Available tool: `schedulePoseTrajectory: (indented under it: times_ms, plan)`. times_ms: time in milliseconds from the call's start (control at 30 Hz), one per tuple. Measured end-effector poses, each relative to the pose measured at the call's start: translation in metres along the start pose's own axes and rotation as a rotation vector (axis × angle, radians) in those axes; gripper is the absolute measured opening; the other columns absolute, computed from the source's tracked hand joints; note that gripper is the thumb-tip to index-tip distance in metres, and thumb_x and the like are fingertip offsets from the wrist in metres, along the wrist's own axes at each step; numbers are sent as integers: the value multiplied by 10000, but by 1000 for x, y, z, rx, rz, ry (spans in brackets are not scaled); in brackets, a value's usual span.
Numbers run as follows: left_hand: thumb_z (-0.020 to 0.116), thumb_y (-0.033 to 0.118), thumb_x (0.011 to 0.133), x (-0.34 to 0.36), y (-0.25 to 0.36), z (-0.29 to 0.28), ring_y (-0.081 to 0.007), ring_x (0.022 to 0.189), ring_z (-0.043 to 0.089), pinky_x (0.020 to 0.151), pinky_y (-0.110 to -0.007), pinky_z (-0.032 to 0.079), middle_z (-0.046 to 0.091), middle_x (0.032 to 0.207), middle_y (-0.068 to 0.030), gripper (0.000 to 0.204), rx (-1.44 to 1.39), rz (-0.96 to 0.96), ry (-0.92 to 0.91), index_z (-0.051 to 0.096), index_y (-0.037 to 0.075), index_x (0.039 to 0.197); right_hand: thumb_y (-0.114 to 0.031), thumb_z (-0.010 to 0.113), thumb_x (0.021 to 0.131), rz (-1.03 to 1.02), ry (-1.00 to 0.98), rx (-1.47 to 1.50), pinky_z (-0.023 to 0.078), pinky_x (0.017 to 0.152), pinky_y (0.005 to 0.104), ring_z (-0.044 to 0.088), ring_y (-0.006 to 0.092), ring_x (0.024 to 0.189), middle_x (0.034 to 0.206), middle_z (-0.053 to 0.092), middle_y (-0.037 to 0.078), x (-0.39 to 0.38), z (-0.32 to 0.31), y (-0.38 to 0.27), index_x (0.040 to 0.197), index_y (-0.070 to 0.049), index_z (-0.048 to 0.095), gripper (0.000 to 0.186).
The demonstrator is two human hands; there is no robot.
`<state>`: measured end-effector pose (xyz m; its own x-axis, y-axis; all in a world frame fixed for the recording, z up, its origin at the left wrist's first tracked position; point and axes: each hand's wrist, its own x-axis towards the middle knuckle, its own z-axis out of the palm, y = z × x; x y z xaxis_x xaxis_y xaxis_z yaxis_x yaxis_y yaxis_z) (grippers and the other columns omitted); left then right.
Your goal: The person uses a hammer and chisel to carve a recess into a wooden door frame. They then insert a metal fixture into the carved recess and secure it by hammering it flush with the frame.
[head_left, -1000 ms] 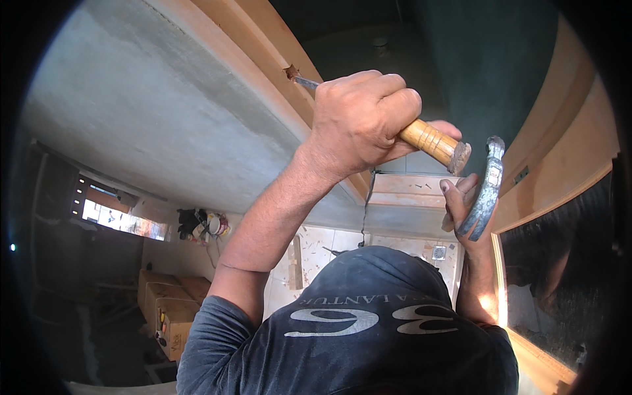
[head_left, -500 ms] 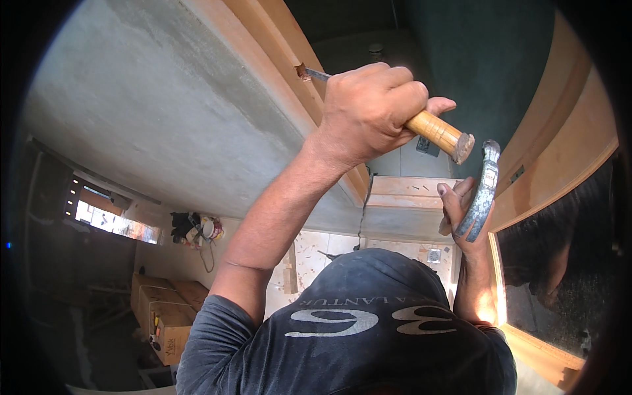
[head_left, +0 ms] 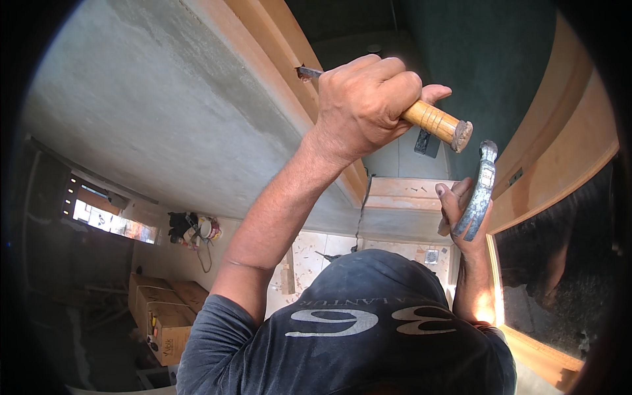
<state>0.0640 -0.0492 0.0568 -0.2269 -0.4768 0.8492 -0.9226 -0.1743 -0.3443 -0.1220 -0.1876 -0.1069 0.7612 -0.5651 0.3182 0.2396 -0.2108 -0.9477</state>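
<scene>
My left hand (head_left: 365, 108) is closed around a chisel (head_left: 436, 124) with a yellow wooden handle, whose butt end is frayed. The chisel's metal blade points up and left, its tip in a rough notch (head_left: 303, 74) cut in the wooden door frame (head_left: 283, 41). My left thumb sticks out past the handle. On the right, my right hand (head_left: 451, 205) grips a claw hammer (head_left: 478, 191). The worn metal head of the hammer hangs just below and right of the chisel's butt, apart from it; most of its handle is hidden.
A grey plastered wall (head_left: 164, 105) runs along the left. At right stands a wooden door or frame piece (head_left: 559, 151) with a dark glossy panel (head_left: 546, 263). Screws lie on a wooden ledge (head_left: 401, 191). Cardboard boxes (head_left: 168, 316) stand at lower left; wood chips litter the tiled floor (head_left: 309, 253).
My left hand and the chisel have shifted slightly up and left, the tip staying at the notch. The hammer has moved slightly left.
</scene>
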Motion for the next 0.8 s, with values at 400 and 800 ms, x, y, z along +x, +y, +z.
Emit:
schedulePoseTrajectory:
  times_ms: [400, 800]
  plan:
    - [863, 420, 900, 1, -2, -7, -147, 495, 544, 449, -319, 406, 544, 576, 7, 507, -37, -67, -21, 530, 162, 617, 41, 811, 922, -265, 113, 14, 386, 543, 286, 458, 64, 571, 629, 527, -33, 17, 7, -29, 724, -77, 544, 352]
    - [948, 364, 824, 2, -1, 5, -145, 447, 465, 419, -295, 376, 470, 534, -11, 547, -67, -61, 66, 504, 145, 592, 69, 723, 973, -310, 85, 134, 369, 519, 265, 495, 88, 517, 598, 568, 26, 29, 5, -57, 772, -94, 539, 318]
